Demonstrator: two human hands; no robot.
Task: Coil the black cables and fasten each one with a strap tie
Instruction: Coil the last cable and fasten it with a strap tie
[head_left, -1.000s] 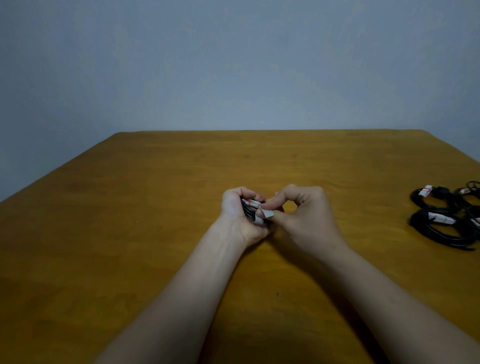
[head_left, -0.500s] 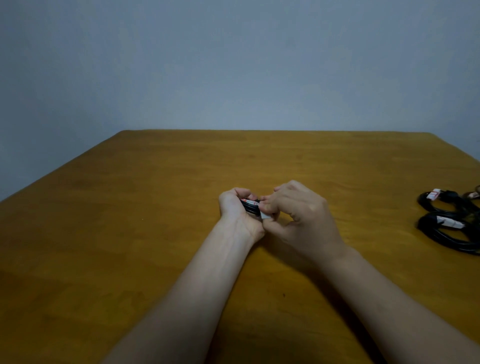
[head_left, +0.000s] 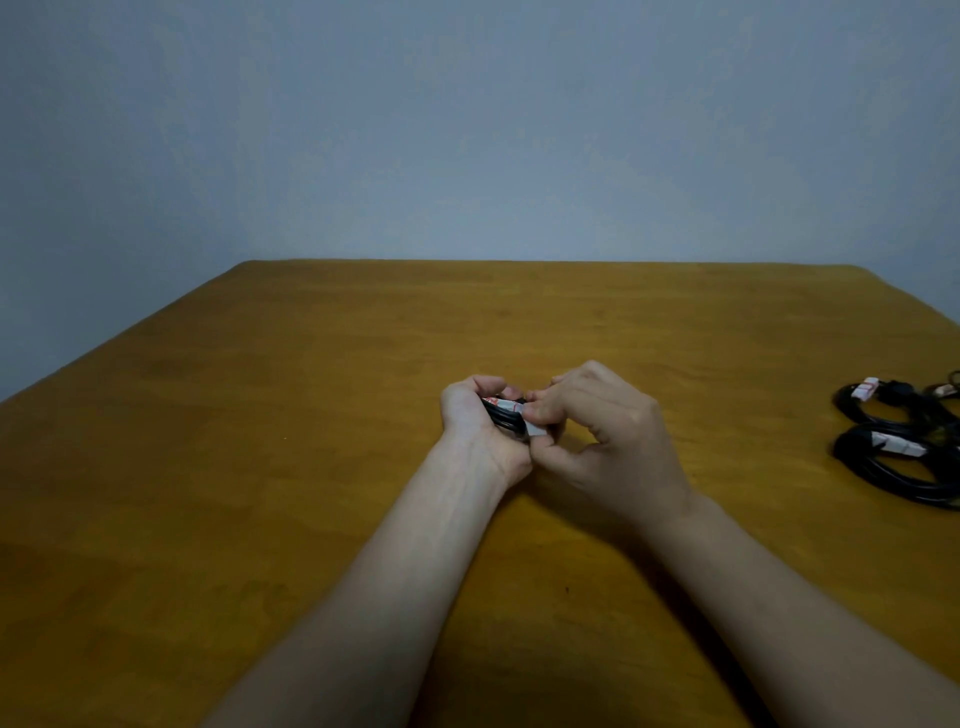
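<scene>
Head view: wooden table (head_left: 260, 467) across the lower half, below a plain grey wall (head_left: 467, 130). At the far right edge, at least two tied coils (head_left: 898, 473), black, each with a white strap, lying close together and partly cut off by the frame. Near the middle of the table, left hand (head_left: 475, 415) and right hand (head_left: 608, 431) touching each other, low over the wood; resting on it or not, cannot tell.

Inside the left hand, black cable (head_left: 503, 417), gathered into a tight bundle and mostly hidden. Judged light, soft and springy: likely to loosen if released, jacket smooth and perhaps a little slippery, not fragile. Best held across all loops at once, just beside the strap, never by one strand.

Left fingers (head_left: 488, 385) curled tightly round the bundle, clamping it. Right thumb and forefinger bent, pinching the strap tie (head_left: 536, 429), white with red marks, against the bundle. Other right fingers loosely curled, holding nothing visible. Strap apparently not yet fully closed.
</scene>
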